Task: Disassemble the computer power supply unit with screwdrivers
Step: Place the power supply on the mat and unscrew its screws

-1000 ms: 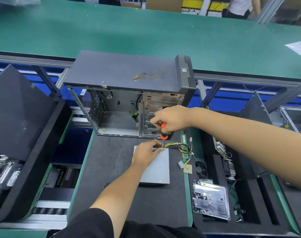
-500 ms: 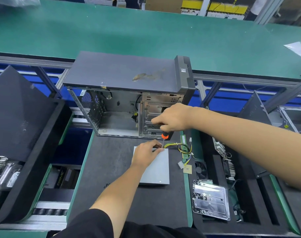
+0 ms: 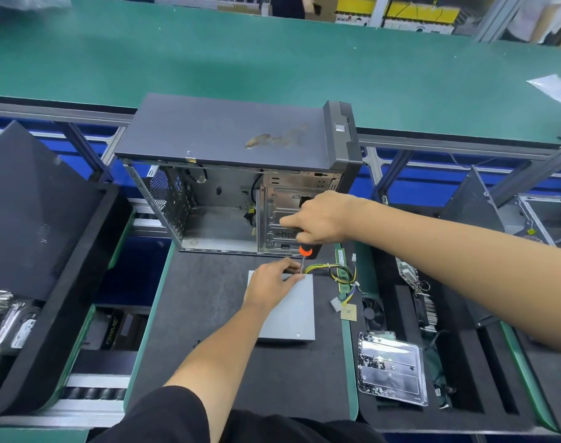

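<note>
In the head view, we see the power supply (image 3: pixel 288 310) lying flat on the dark mat (image 3: pixel 209 302) in front of the empty computer case (image 3: pixel 228 174), its wires (image 3: pixel 332 273) trailing to the right, so we judge it is already out of the case but not yet opened. Our left hand (image 3: pixel 271 282) rests on its far edge with fingers loosely curved, while our right hand (image 3: pixel 317 220) is closed round the screwdriver (image 3: pixel 304 254), tip down at the far corner. The lid looks unopened, and a screw (image 3: pixel 298 335) shows at the near corner, so most of the work seems left.
</note>
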Action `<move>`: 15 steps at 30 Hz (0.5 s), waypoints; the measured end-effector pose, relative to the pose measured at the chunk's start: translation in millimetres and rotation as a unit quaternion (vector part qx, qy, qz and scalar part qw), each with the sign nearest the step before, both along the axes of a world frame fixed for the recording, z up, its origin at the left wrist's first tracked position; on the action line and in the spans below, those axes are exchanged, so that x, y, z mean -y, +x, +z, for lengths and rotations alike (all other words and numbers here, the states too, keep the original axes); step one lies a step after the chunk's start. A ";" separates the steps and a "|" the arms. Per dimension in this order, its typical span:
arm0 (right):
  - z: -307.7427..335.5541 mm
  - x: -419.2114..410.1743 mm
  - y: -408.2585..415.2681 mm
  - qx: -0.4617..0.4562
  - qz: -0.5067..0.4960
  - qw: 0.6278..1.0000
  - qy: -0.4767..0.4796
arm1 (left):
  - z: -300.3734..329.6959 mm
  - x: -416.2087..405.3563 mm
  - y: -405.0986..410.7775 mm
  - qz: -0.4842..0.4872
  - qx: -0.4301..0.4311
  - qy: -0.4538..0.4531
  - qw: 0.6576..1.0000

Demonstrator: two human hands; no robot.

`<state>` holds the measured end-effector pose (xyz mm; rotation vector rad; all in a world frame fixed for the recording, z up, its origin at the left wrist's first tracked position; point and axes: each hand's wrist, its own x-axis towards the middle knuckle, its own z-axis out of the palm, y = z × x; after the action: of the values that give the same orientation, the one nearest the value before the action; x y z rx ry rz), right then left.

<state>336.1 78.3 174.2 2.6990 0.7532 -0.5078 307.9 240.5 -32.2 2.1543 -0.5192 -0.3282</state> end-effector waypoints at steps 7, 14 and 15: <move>2.2 4.1 -1.6 -0.103 -0.035 0.985 0.135 | -0.2 -0.9 0.2 0.000 -0.016 -0.011 1.000; 1.4 6.5 -1.2 0.016 0.008 1.000 -0.018 | -0.7 0.1 -0.8 -0.010 -0.002 -0.002 1.000; 0.3 6.6 -1.1 0.008 0.003 1.000 -0.005 | -0.6 -0.2 -1.1 -0.010 0.000 -0.001 1.000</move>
<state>335.0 71.7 174.5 2.6880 0.7516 -0.4865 306.8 240.8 -32.7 2.1486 -0.5403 -0.3377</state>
